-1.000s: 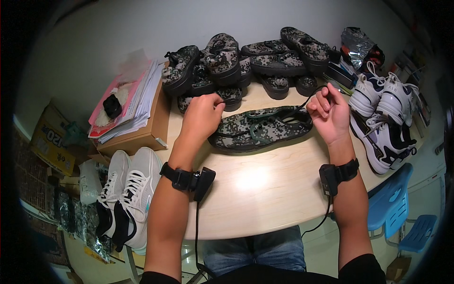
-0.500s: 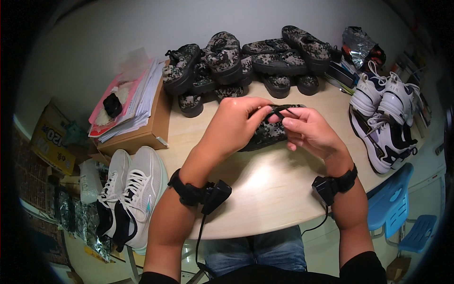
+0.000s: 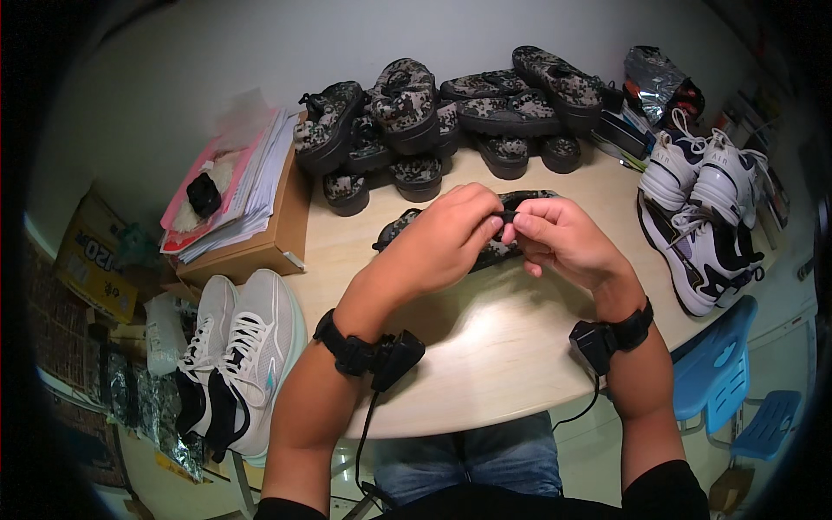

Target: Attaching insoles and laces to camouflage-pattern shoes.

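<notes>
A camouflage shoe with a black sole lies on the pale table, partly hidden behind my hands. Over it, my left hand is closed, thumb and fingers pinching a black shoelace. My right hand pinches the same dark lace from the other side, its lower fingers curled. The two sets of fingertips nearly meet, and only a short bit of lace shows between them. How the lace runs behind the fingers is hidden. Each wrist wears a black strap with a cabled device.
Several more camouflage shoes are piled along the wall. To the left stand a cardboard box topped with papers and a pair of light grey sneakers. White sneakers are stacked at the right, near a blue chair.
The lace loop that showed between my fingers has tightened to a short bit. My hands have drawn closer together, and the shoe's left end now shows beyond my left hand.
</notes>
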Demonstrator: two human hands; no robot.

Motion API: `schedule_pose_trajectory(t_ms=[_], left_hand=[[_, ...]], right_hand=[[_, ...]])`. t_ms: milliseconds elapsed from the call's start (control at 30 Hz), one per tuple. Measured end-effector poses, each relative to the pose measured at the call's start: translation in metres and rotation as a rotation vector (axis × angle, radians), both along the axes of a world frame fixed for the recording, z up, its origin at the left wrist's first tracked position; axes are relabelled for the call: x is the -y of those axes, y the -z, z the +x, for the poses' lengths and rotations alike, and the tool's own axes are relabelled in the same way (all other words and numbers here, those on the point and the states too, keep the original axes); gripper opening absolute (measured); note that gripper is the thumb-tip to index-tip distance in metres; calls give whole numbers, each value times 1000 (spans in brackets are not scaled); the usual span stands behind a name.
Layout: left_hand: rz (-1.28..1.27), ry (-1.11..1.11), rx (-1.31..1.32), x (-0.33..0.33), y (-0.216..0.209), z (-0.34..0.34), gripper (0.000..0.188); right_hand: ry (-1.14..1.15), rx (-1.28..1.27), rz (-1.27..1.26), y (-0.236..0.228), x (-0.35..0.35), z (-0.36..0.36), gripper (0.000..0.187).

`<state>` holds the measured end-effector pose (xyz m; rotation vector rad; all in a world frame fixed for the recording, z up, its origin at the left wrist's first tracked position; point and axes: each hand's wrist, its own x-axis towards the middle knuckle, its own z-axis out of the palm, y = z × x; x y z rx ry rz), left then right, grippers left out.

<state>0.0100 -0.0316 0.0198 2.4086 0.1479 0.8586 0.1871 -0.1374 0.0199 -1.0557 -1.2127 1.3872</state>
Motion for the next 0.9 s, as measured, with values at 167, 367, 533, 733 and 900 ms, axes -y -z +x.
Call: schedule_pose_trajectory(t_ms=[167, 367, 533, 733, 900], left_hand=[[-505, 28, -63, -5, -3, -3, 21], [-691, 131, 23, -8, -3, -5, 18], [-979, 211, 95, -4, -6, -3, 19], [-940, 173, -77, -4, -11, -4, 23], [-752, -4, -219, 0, -7, -3, 28]], right_hand=[[125, -164, -22, 2, -3, 4, 25], [217, -211, 31, 5, -4, 7, 22], [255, -169, 35, 6, -6, 5, 21], [301, 23, 49, 4, -5, 1, 20], [261, 87, 52, 3, -5, -5, 21]])
